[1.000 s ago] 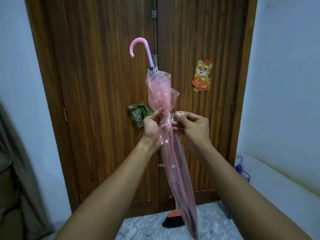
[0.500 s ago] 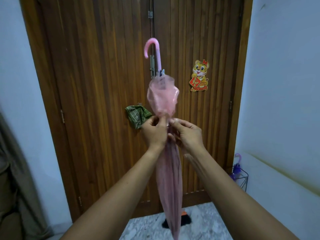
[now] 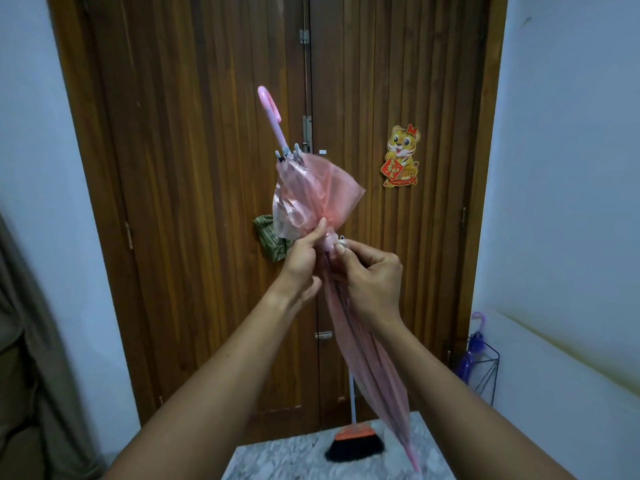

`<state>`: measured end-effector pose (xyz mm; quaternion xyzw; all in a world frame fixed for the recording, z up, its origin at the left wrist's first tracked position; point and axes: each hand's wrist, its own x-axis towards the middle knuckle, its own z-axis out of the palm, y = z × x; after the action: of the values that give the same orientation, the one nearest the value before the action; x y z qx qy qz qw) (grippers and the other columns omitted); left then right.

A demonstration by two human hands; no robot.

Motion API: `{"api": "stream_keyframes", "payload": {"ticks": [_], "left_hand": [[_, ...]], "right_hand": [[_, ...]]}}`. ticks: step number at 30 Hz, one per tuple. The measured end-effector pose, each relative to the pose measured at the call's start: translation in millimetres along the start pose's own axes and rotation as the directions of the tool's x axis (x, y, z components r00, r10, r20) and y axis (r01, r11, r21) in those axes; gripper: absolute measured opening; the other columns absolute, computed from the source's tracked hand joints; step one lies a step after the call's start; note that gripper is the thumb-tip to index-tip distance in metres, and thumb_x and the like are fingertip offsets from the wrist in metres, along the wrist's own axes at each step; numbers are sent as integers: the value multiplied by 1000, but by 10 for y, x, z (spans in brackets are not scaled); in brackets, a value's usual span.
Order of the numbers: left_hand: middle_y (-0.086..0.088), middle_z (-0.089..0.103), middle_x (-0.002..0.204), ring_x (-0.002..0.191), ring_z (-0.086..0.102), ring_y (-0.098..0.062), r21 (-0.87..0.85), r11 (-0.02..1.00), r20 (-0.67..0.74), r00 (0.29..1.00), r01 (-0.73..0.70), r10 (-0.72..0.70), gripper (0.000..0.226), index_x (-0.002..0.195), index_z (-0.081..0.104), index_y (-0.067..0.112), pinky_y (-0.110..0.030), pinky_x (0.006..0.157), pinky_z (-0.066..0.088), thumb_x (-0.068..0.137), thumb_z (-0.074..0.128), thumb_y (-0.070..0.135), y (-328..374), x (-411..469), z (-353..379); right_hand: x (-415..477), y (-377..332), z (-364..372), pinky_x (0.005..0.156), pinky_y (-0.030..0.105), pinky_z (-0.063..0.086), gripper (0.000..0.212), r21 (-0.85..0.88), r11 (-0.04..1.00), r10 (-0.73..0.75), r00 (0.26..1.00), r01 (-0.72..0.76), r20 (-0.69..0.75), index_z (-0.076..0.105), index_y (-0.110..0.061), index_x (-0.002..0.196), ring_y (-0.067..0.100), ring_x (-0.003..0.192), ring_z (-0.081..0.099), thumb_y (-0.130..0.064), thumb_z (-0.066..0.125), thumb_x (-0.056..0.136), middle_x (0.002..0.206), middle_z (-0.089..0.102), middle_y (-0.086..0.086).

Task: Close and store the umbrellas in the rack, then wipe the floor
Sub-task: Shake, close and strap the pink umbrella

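Fingers (image 3: 320, 227) of left hand (image 3: 300, 259) and right hand (image 3: 375, 284) curled tight on furled pink umbrella (image 3: 363, 355)

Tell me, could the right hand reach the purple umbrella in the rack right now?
Probably not: the right hand is busy pinching the pink umbrella, and the purple umbrella stands far off, low.

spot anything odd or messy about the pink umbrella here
Yes: the pink umbrella is not neatly rolled. Above the left hand gripping it, its canopy bunches out in a loose flare, while the right hand pinches the strap.
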<state>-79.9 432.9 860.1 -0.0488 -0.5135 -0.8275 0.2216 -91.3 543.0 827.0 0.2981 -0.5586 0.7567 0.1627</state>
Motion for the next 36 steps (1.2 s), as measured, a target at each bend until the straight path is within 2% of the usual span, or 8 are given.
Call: {"api": "stream_keyframes", "payload": {"ticks": [4, 8, 11, 14, 18, 23, 28, 36], "left_hand": [[-18, 60, 94, 76, 56, -25, 39, 998, 64, 997, 39, -41, 55, 121, 60, -11, -32, 62, 48, 95, 61, 38, -21, -41, -39], [-13, 63, 89, 57, 58, -17, 14, 999, 153, 987, 44, -46, 40, 112, 62, -2, -26, 46, 47, 97, 59, 35, -18, -71, -87], [-14, 65, 97, 69, 62, -21, -24, 1000, 183, 983, 15, -10, 45, 119, 59, -2, -25, 53, 50, 95, 63, 36, -19, -50, -145], [-20, 63, 109, 80, 62, -27, -10, 1000, 215, 977, -4, 6, 40, 113, 65, 2, -29, 60, 46, 95, 64, 38, 1, -34, -173], [-17, 62, 100, 62, 65, -21, -70, 997, 191, 982, 18, -4, 40, 120, 59, -1, -23, 45, 50, 99, 60, 33, -10, -9, -209], [-26, 58, 122, 99, 65, -29, -84, 996, 152, 988, -15, 28, 65, 131, 55, -9, -34, 79, 60, 87, 74, 35, -33, 30, -258], [-12, 72, 93, 82, 72, -19, -107, 994, 137, 991, 11, 4, 33, 107, 67, -2, -29, 72, 61, 92, 64, 28, -36, 75, -310], [-14, 71, 98, 88, 71, -20, -147, 989, 131, 991, 20, 0, 33, 113, 65, -4, -33, 85, 59, 98, 58, 25, -39, 110, -461]], "right_hand": [[-33, -39, 29, 65, 37, 64, 14, 146, 978, 158, 986, -150, -48, 79, -10, 102, 26, 77, 76, -15, 69, 95, 84, 78, 11], [5, -167, 24, 52, 28, 55, 8, 294, 888, 369, 929, -353, 3, 78, -13, 95, 14, 57, 64, -13, 70, 94, 77, 73, 12], [36, -272, 20, 48, 25, 52, 6, 412, 777, 489, 868, -477, 83, 77, -6, 94, 11, 52, 60, -9, 73, 90, 77, 73, 13], [67, -297, 21, 48, 24, 54, 13, 428, 733, 521, 841, -528, 146, 76, -8, 97, 10, 53, 61, -11, 78, 85, 79, 74, 10], [96, -289, 47, 56, 30, 60, 17, 410, 718, 539, 822, -562, 183, 76, -10, 99, 8, 52, 59, -14, 80, 83, 82, 74, 10], [112, -228, 78, 58, 29, 63, 17, 415, 651, 607, 764, -636, 220, 76, -11, 100, 2, 46, 58, -13, 79, 83, 79, 69, 5], [89, -194, 161, 59, 29, 62, 7, 439, 626, 628, 750, -644, 205, 75, -12, 92, 2, 44, 60, -12, 76, 86, 75, 71, 5], [105, -74, 369, 51, 25, 60, 23, 415, 610, 671, 719, -675, 182, 73, -10, 101, 1, 42, 56, -19, 82, 81, 76, 70, 3]]}}
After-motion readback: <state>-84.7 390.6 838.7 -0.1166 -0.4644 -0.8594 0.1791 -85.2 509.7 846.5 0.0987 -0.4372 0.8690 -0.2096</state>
